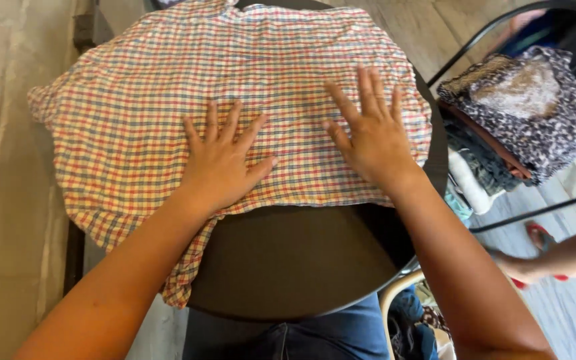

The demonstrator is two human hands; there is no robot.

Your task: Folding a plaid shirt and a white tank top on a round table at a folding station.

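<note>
round dark table [301, 267], stack of patterned folded clothes [521, 100], grey floor [8, 167]

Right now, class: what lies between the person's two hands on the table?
In the head view, only checked cloth lies between the left hand and right hand, both flat on it; nothing else sits there.

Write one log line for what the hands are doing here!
left hand: flat on checked shirt | right hand: flat on shirt | shirt: spread over round dark table | folded clothes: right of table
</note>
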